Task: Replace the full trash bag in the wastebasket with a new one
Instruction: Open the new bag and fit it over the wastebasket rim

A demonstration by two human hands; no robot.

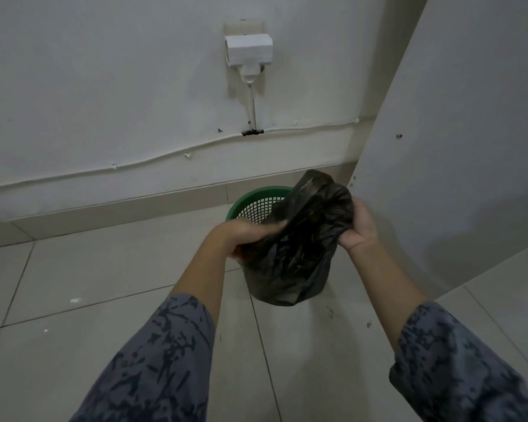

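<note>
A crumpled black trash bag hangs in the air between both my hands, in front of a green mesh wastebasket. My left hand grips the bag's left side. My right hand grips its bunched upper right part. The bag's bottom sags down over the floor and hides most of the basket. Only the basket's far left rim and mesh wall show, and its inside looks bare there.
The basket stands on a pale tiled floor near the corner of two white walls. A white plug adapter sits on the wall above, with a cable clipped along the wall. Small scraps lie on the floor.
</note>
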